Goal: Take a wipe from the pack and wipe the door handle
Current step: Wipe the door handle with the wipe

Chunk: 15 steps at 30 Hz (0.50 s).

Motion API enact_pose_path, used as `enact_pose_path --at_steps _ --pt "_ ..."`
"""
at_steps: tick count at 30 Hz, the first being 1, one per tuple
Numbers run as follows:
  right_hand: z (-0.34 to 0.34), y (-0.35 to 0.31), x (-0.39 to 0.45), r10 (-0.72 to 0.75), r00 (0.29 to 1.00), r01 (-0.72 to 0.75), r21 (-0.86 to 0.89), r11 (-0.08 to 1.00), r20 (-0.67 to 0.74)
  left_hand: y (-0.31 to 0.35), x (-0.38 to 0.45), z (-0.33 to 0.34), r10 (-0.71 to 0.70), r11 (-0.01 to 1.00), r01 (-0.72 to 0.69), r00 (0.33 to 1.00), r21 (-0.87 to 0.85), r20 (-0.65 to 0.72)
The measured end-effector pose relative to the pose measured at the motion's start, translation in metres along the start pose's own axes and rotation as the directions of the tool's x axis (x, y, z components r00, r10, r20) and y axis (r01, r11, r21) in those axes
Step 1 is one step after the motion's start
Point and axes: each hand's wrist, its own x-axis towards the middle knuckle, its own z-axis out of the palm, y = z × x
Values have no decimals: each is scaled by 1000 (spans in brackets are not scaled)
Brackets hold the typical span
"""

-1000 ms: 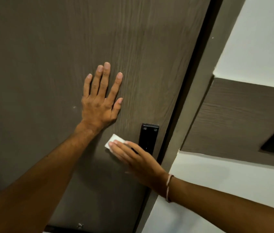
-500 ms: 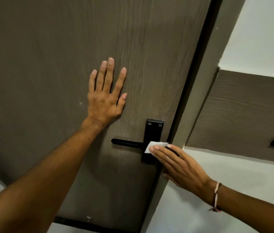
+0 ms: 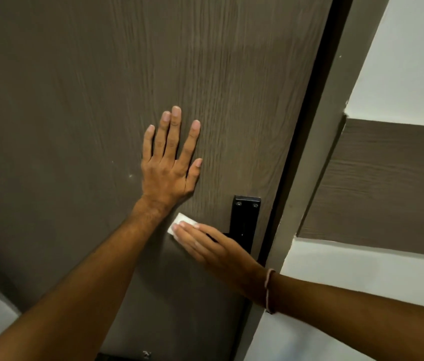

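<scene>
The black door handle (image 3: pixel 243 225) sits on the right side of the door (image 3: pixel 101 87), close to its closing edge. Its backplate stands upright, long axis running up and down the door, with two screws showing at its top. The lever itself is almost wholly covered by the right hand (image 3: pixel 205 246); only a short dark stretch shows beside the plate, and it runs sideways, pointing left, away from the door's edge.

That right hand lies with its fingers held straight and together, pressing a white wipe (image 3: pixel 179 224) against the lever from the front. The wipe is folded small, and only a corner of it peeks out past the fingertips, just under the other wrist. Whether the thumb curls behind the lever I cannot tell. A thin cord bracelet (image 3: pixel 269 290) circles the right wrist.

The left hand (image 3: pixel 170 162) is spread flat on the door above and left of the handle, palm down, fingers pointing up, holding nothing.

The door is a dark brown wood-grain panel (the grain runs vertically). To its right comes a grey-brown door frame (image 3: pixel 310 178), then a white wall (image 3: pixel 414 61) crossed by one wood-grain band (image 3: pixel 388 183).

By count: one handle, one wipe, two hands, one bracelet.
</scene>
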Motion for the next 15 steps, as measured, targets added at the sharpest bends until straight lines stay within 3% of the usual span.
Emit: enact_pose_path --at_steps 3,6,8,9,11,12,13,15 --pt "-3 2 12 -32 998 30 32 999 61 1 -1 0 -4 1000 3 1000 7 14" --pt "-18 17 19 -64 998 61 164 984 13 2 1 -4 -15 1000 15 999 2 40" --pt "-38 22 20 38 999 -24 378 925 -30 6 3 -13 -31 999 32 996 -11 89" --pt "-50 20 17 124 992 -108 529 842 5 7 4 -20 -46 999 48 991 -12 124" --pt "-77 14 0 284 937 -329 790 518 204 18 8 -37 -97 993 106 979 -44 177" --pt "-91 12 -17 347 881 -435 836 333 321 28 8 -49 -145 978 169 971 -119 192" --pt "-104 10 -38 418 802 -518 845 133 426 43 4 -65 -211 934 256 958 -249 193" --pt "-129 10 -87 536 582 -548 782 -297 611 84 -17 -102 -393 718 447 893 -534 218"
